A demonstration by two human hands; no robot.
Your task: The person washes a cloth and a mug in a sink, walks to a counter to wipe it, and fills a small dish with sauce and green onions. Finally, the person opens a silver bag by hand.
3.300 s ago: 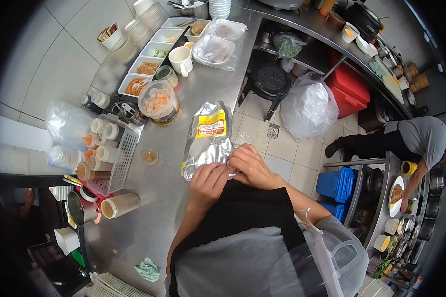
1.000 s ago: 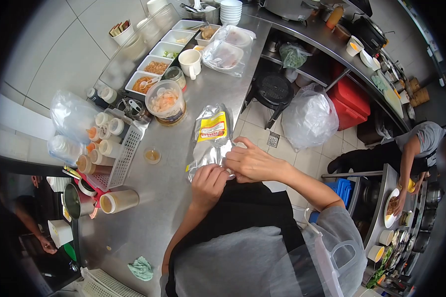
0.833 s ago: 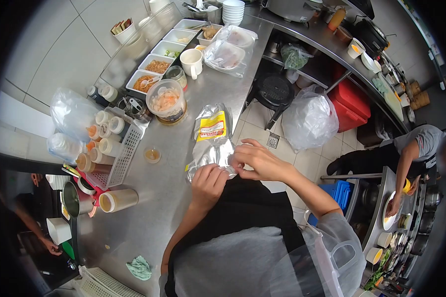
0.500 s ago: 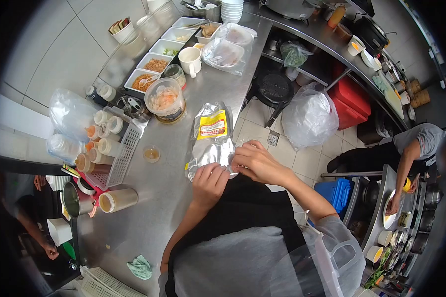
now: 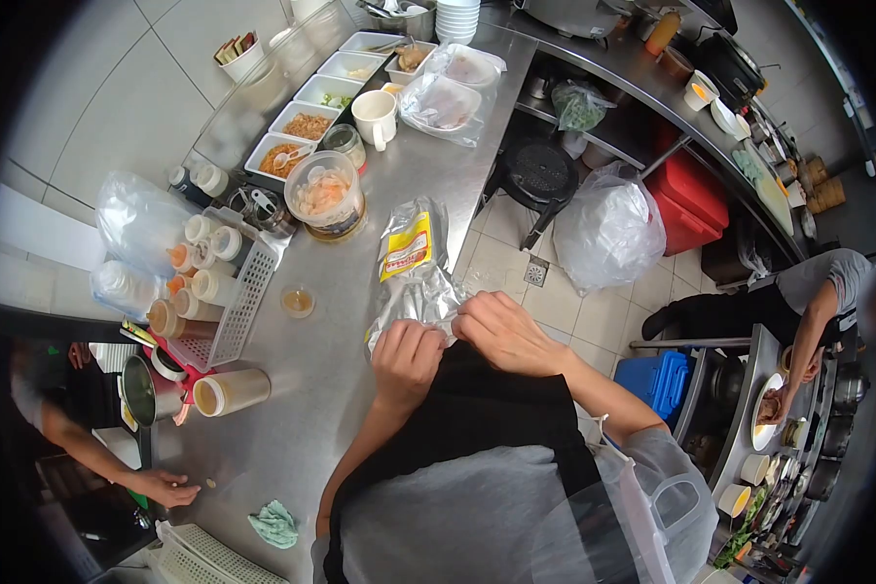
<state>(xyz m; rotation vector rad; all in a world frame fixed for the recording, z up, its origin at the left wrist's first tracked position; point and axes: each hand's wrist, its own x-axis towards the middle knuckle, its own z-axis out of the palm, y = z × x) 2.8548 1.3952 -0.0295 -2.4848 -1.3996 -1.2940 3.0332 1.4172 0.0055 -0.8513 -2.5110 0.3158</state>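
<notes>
A silver foil bag (image 5: 420,292) with a yellow and red label lies on the steel counter (image 5: 307,409), its near end at the counter's edge. My left hand (image 5: 408,362) is closed on the near left corner of the bag. On the near right corner, my right hand (image 5: 496,331) has its fingers curled round the foil. Beyond the bag stands an open tub of pale orange pieces (image 5: 325,195), beside a lidded jar (image 5: 345,148) and a white mug (image 5: 375,119).
Squeeze bottles stand by a white basket (image 5: 246,304); a small cup (image 5: 298,302), a tall container (image 5: 232,392) and a green cloth (image 5: 274,526) are on the counter. A co-worker's hand (image 5: 168,487) reaches in at left; another person (image 5: 818,292) works at right.
The bag's near part is more crumpled and its label has tilted. My right hand has closed over its corner. At left, a co-worker's arm has reached over the counter.
</notes>
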